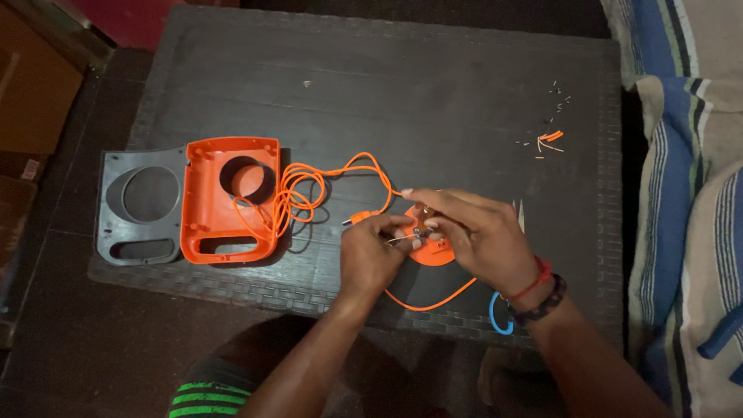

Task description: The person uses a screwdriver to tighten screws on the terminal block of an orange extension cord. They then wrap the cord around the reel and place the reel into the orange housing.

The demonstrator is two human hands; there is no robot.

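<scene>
Both my hands meet over a small round orange part point(436, 252) lying on the dark table point(433, 101). My left hand point(371, 251) pinches a thin wire end against it. My right hand point(472, 232) covers the part from above and grips small metal pieces on it. An orange cable point(309, 190) runs in loops from the part toward an orange plastic housing point(228, 197) with a round hole and a handle slot. A grey housing half point(143, 207) lies left of it.
Small wire offcuts and dark bits point(551, 128) are scattered at the table's far right. A blue loop point(499, 316) sits near the front edge under my right wrist. A striped blue and white cloth point(681, 178) lies to the right. Brown boxes point(31, 93) stand at the left.
</scene>
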